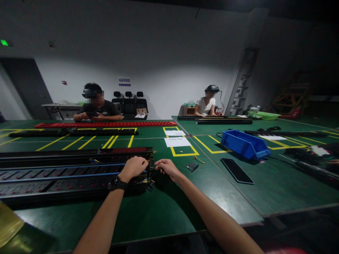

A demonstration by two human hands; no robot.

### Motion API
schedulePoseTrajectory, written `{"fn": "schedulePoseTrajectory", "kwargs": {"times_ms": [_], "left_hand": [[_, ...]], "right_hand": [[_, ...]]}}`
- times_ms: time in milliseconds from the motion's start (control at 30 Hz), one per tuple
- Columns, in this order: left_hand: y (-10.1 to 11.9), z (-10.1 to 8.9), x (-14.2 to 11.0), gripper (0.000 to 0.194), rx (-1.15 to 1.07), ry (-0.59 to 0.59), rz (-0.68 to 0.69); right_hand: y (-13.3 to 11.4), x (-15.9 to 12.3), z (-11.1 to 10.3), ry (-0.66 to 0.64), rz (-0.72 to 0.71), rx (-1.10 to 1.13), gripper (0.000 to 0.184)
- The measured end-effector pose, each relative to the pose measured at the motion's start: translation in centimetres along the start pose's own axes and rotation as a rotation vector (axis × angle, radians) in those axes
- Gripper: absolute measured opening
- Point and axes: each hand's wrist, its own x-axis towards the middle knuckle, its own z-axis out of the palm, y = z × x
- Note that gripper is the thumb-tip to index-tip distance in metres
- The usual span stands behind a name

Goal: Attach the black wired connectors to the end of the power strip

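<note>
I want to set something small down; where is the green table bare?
The table is bare between the phone and the right forearm, and between that and the left forearm. Crowded: the left side with long black strips, and the far right with dark parts.

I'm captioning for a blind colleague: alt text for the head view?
Left hand and right hand work at the end of long black units on a green table; blue bin and phone lie to the right, two people beyond.
</note>
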Motion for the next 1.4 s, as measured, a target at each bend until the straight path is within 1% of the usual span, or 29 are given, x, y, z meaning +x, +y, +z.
{"fn": "schedulePoseTrajectory", "kwargs": {"times_ms": [700,967,1200,1400], "left_hand": [[-0.02,0.1,0.0,0.04,0.0,0.001,-0.004],[-0.04,0.08,-0.03,0.041,0.019,0.001,0.007],[0.26,-0.15,-0.14,0.041,0.015,-0.009,-0.022],[-0.01,0.15,0.03,0.041,0.001,-0.006,-0.012]], "right_hand": [[0.24,0.21,-0.02,-0.041,-0.008,-0.04,0.023],[0.05,0.07,0.08,-0.038,-0.005,-0.052,0.023],[-0.16,-0.09,0.12,-0.042,-0.001,-0.061,0.022],[-0.33,-0.23,0.12,-0.044,0.001,-0.063,0.023]]}}
